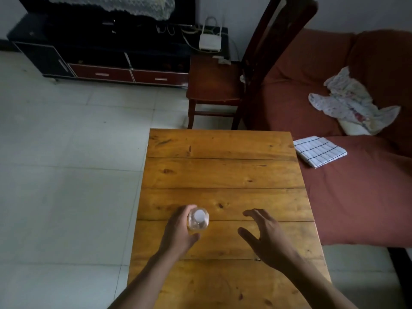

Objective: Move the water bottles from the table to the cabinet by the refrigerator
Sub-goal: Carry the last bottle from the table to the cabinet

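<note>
One clear water bottle [199, 220] with a white cap stands upright on the wooden table [223, 172], seen from above. My left hand [178, 230] wraps around its left side, fingers and thumb curled on the body. To the right of the bottle, my right hand [265, 237] hovers over the table with fingers spread and nothing in it. No other bottle shows on the table. Neither the cabinet by the refrigerator nor the refrigerator is in view.
A dark wooden chair [214, 85] stands beyond the table's far edge. A red-covered sofa [356, 186] runs along the right, with a folded checked cloth [320, 151] and crumpled fabric [350, 101]. A dark TV stand [100, 56] sits at the back. Tiled floor [66, 175] lies left.
</note>
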Demonstrator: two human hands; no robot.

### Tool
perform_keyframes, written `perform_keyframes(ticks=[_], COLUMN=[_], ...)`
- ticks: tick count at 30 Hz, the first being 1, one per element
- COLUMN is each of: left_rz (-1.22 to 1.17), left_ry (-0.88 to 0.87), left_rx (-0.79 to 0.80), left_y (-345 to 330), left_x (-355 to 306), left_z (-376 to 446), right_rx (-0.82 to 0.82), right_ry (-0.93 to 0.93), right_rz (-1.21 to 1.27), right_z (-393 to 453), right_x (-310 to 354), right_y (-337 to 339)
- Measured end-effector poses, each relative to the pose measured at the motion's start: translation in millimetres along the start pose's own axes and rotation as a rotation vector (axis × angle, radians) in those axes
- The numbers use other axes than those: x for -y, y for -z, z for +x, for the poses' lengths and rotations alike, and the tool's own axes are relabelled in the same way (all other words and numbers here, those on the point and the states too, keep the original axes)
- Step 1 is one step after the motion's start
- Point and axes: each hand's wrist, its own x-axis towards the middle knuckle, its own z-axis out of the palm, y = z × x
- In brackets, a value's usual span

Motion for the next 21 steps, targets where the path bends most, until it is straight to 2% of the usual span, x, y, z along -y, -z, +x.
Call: perform_keyframes(ticks=[4, 9, 12, 21], left_rz=[-0.05, -0.083, -0.071, -0.098], left_ry=[-0.076, -0.089, -0.114, -0.086], left_rx=[0.029, -0.113, -0.117, -0.148], left_y=[-9, -24, -36, -37], left_x=[20, 22, 29, 31], left_z=[20, 24, 21, 27], right_rx=[-0.004, 0.011, 0.0, -0.025], right_ry=[-0.021, -0.033, -0.044, -0.009], right_rz=[0.02, 0.028, 0.043, 0.064], right_z=[7, 13, 18, 21], right_x=[-13, -20, -21, -16], right_y=[-19, -33, -40, -39])
